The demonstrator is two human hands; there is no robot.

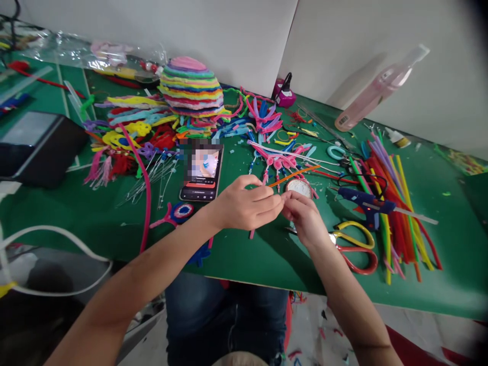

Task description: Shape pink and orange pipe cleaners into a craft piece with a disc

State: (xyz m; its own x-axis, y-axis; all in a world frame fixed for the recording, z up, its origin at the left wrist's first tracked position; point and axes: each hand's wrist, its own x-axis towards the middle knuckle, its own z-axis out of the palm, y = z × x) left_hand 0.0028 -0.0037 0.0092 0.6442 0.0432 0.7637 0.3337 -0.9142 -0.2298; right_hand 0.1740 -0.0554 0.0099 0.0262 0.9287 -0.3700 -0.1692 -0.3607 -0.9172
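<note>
My left hand [246, 204] and my right hand [305, 218] meet fingertip to fingertip above the green table [267, 254]. Together they pinch a pink pipe cleaner [252, 234], whose end hangs down below the left hand. An orange pipe cleaner [295, 174] lies just behind the hands, beside a small round white tin [299, 187]. What the right fingers grip is largely hidden.
A phone [202, 170] lies left of the hands. A blue glue gun [366, 203], scissors [356, 246] and a bundle of coloured pipe cleaners [396, 203] lie to the right. A striped dome of pipe cleaners [190, 86], a pink spray bottle [381, 86] and a black tablet [36, 145] stand behind.
</note>
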